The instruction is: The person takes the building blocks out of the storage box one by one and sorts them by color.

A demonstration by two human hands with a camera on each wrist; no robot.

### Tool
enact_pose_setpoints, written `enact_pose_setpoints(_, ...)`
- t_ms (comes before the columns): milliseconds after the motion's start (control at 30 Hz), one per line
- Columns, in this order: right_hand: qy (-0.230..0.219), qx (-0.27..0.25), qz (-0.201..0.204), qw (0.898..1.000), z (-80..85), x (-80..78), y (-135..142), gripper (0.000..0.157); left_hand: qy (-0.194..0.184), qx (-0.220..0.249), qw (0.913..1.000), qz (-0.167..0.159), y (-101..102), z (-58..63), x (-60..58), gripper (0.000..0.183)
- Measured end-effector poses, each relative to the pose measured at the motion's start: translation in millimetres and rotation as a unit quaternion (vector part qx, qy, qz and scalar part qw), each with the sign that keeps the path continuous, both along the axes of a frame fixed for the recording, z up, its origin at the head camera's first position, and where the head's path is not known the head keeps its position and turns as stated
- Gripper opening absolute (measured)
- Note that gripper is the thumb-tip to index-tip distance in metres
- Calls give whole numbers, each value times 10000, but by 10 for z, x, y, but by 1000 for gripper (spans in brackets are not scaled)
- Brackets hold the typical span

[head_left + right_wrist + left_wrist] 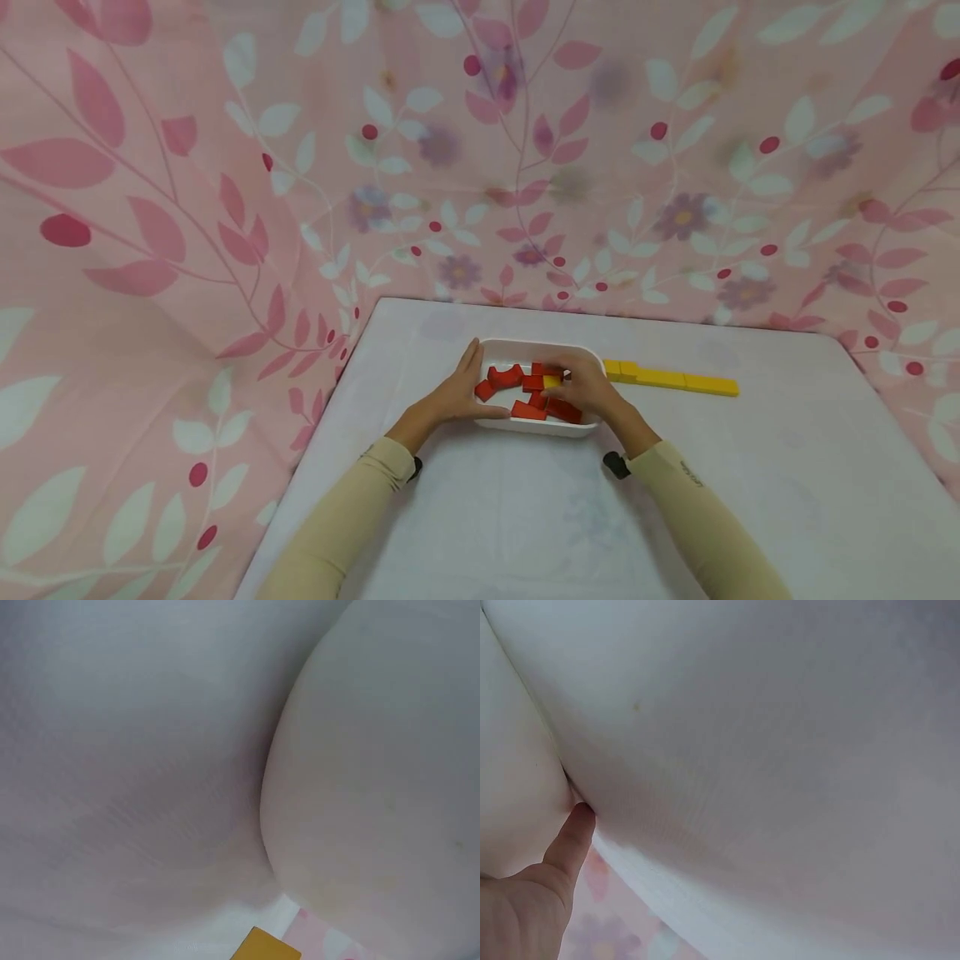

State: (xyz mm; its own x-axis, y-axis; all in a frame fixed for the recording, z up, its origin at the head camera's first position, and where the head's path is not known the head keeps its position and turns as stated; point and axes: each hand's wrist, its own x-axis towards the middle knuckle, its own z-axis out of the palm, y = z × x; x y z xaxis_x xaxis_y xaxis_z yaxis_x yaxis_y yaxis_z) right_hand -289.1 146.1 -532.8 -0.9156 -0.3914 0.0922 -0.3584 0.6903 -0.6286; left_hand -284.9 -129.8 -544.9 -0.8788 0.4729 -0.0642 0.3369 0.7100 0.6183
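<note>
In the head view, a white plastic tub (pixel 540 428) on the table holds several red blocks (pixel 529 410), one with a curved notch. My left hand (pixel 456 395) rests against the tub's left end, its fingers and thumb spread along it. The left wrist view shows one straight finger (pixel 571 838) touching low on the tub's wall (pixel 514 750). Reaching over the tub's right end, my right hand (pixel 588 387) pinches a small yellow block (pixel 551 381) above the red ones. That hand is out of sight in the right wrist view, where the tub's outer wall (pixel 375 787) fills the right side.
A row of yellow blocks (pixel 675 379) extends rightward from behind the tub; the end of one yellow block (pixel 266 946) shows in the right wrist view. White cloth covers the table (pixel 480 517). Pink floral curtains (pixel 525 167) hang behind it and to the left.
</note>
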Motion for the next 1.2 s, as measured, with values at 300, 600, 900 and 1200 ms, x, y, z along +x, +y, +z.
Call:
enact_pose_setpoints(300,-421,189,-191,9988,12,64,-27,59,22,-106,9999,-68,-2,13,11,134)
enact_pose_setpoints(600,-455,424,-179,9979,26,74,-49,54,-10,-139,9999,-52,-3,61,48,132)
enact_pose_setpoints(900,-529,719,-250,9957,2,90,-67,53,-51,-65,10000,-40,9,88,78,129)
enact_pose_setpoints(1200,-452,835,-295,9950,5,79,-64,48,6,-88,10000,-10,-4,78,56,130)
